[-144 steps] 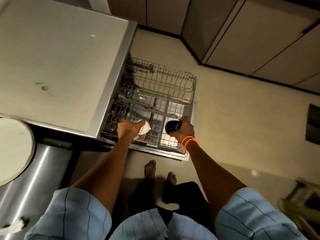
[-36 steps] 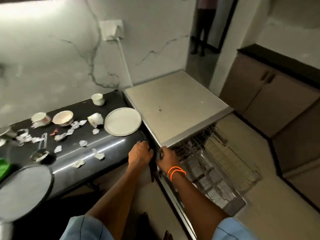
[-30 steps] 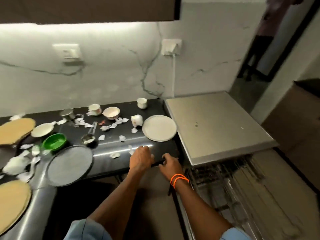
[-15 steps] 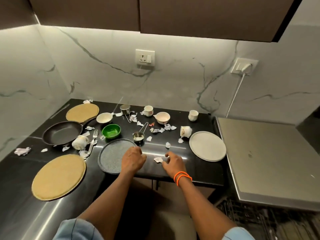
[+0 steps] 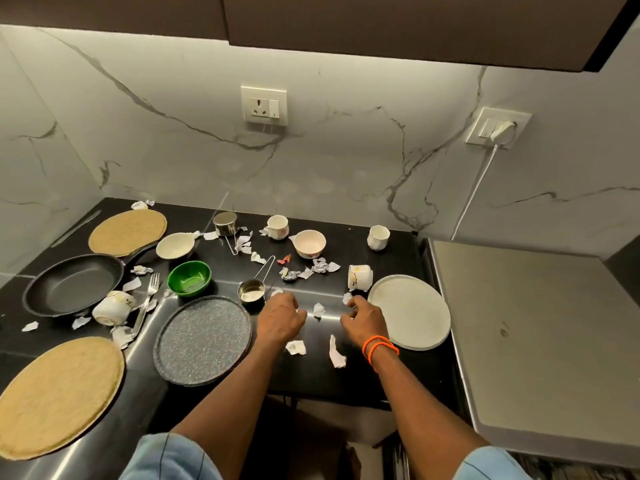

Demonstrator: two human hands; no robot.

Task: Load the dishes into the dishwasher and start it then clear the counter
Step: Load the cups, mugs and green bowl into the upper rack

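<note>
Left hand (image 5: 280, 318) and right hand (image 5: 364, 320), fingers loosely curled and holding nothing, hover over black counter (image 5: 311, 368) among paper scraps (image 5: 318, 310), between speckled plate (image 5: 203, 339) and white plate (image 5: 410, 311)

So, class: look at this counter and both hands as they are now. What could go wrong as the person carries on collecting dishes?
1. The tipped cup lies on its side just beyond the right hand; a careless reach might roll it.
2. Paper scraps litter the counter and could get carried along with dishes.
3. The small steel cup sits right by the left hand, and its long wire handle might snag.
</note>
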